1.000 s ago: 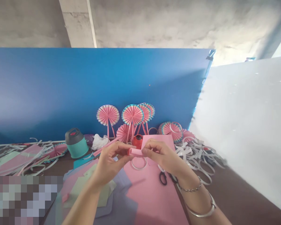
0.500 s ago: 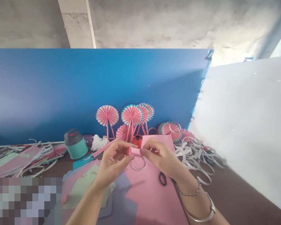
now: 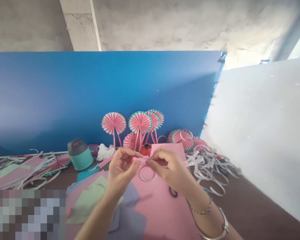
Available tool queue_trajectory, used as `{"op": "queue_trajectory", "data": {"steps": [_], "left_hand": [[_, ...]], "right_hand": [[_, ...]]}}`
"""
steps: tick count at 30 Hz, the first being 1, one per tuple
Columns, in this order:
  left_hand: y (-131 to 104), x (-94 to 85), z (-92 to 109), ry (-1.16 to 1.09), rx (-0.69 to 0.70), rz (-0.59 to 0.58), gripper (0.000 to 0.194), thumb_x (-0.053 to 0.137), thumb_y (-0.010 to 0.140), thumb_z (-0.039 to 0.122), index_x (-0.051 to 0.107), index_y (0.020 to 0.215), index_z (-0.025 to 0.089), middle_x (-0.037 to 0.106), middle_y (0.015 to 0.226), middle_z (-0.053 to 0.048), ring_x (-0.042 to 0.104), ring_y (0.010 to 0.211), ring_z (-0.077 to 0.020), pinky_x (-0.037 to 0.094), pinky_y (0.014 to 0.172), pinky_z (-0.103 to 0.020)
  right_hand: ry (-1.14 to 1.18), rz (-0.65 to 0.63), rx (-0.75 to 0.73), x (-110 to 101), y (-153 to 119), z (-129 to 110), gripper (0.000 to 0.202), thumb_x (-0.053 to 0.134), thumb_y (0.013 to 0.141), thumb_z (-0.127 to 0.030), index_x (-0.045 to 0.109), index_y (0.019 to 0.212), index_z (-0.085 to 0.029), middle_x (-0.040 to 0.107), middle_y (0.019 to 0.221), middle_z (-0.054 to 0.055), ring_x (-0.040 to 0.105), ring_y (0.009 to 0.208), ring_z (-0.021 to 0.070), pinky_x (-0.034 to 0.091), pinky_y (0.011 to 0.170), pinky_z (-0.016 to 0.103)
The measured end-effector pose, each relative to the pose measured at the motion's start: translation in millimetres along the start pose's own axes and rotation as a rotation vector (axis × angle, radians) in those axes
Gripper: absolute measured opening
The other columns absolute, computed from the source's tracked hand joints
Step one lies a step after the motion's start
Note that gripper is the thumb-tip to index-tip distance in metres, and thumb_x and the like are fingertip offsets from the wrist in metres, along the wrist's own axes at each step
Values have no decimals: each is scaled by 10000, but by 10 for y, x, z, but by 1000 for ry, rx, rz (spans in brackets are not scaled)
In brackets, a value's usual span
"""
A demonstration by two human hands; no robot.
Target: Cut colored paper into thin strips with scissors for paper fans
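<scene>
Both hands meet over a pink sheet of paper [image 3: 165, 203] on the table. My left hand [image 3: 122, 170] pinches the left end of a small folded pink paper strip [image 3: 141, 160], with a bit of red at that end. The fingers of my right hand [image 3: 168, 166] close on the strip's right end. Just below the strip lies a white ring [image 3: 147, 174], perhaps tape or a paper loop. Black scissor handles [image 3: 173, 192] show partly beneath my right wrist. Behind the fingers sits a red round object [image 3: 146, 149], mostly hidden.
Pleated pink paper fans [image 3: 140, 122] stand against the blue panel [image 3: 90, 86]. Curled white strips [image 3: 212, 166] heap at right. A teal and grey container [image 3: 80, 155] stands at left, near white tissue [image 3: 105, 152]. Green paper [image 3: 90, 203] and purple sheets [image 3: 133, 213] overlap in front.
Both hands have shifted slightly left with the pink strip. It looks flatter now, where before its rolled end showed, and my right fingertips sit further along it.
</scene>
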State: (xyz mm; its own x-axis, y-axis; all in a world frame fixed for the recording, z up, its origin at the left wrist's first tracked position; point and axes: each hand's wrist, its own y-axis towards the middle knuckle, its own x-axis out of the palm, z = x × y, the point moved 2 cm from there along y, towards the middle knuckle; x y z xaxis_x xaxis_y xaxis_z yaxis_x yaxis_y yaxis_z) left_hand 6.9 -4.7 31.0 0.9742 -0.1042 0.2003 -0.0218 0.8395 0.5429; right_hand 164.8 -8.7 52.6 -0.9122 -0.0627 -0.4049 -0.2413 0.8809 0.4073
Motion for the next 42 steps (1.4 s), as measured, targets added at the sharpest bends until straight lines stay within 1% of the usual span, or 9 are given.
{"op": "queue_trajectory", "data": {"steps": [6,10,15,19,24,28,33,39,42], "left_hand": [[-6,-86,46,71,96,31,80,627,798,192,571,855,195,669,812,-24,620,744,-134,488,626,-222],[-2,-142,77,94,111,-13,26,636,786,183,612,793,190,671,806,-31,616,772,-145,488,642,-228],[-6,-154,77,28,58,-10,51,669,753,197,619,744,196,686,796,-34,619,749,-158,483,574,-223],[15,-128,65,-152,-15,-11,109,717,706,233,616,699,193,687,736,-16,576,595,-113,459,505,-201],[39,-131,71,-202,-48,-40,130,726,698,257,618,686,187,681,695,-16,573,572,-108,451,498,-197],[8,-175,85,-38,-29,-91,65,694,737,230,644,746,190,712,779,-48,637,707,-157,498,581,-229],[-21,-186,120,116,-23,-173,73,665,767,228,679,823,183,719,881,-85,659,827,-207,523,719,-294],[21,-133,117,82,-111,-221,282,712,728,256,638,997,214,686,1002,-92,631,928,-236,513,723,-298],[36,-127,103,242,-136,-202,233,742,692,287,683,892,184,675,864,-80,619,828,-218,497,661,-281]], "right_hand": [[-73,48,-13,-80,-4,-32,302,635,786,-442,558,660,-179,558,690,4,514,603,120,427,542,249],[-96,-5,-86,-150,8,-45,274,623,815,-367,544,635,-177,549,675,-2,493,609,114,400,539,241],[-92,-38,-120,-158,19,-53,284,608,825,-392,533,650,-181,543,697,11,481,638,126,394,550,252],[-78,-48,-152,-134,22,-68,302,598,829,-407,504,649,-185,531,707,10,475,649,126,399,565,255],[-55,-85,-183,-102,-11,-98,161,606,824,-326,566,919,-201,572,913,45,521,754,145,458,671,278],[-26,-133,-259,-47,-26,-146,400,646,769,-221,532,1153,-234,584,1078,59,527,968,191,444,853,334],[30,-270,-113,26,-12,-149,177,608,818,-345,635,919,-202,585,779,5,534,729,138,453,655,259],[0,-116,-76,16,8,-95,237,616,809,-408,625,746,-180,585,694,1,531,650,127,421,589,248],[-101,-66,-170,18,19,-81,244,613,814,-403,628,711,-182,598,673,10,525,635,136,416,619,275]]}}
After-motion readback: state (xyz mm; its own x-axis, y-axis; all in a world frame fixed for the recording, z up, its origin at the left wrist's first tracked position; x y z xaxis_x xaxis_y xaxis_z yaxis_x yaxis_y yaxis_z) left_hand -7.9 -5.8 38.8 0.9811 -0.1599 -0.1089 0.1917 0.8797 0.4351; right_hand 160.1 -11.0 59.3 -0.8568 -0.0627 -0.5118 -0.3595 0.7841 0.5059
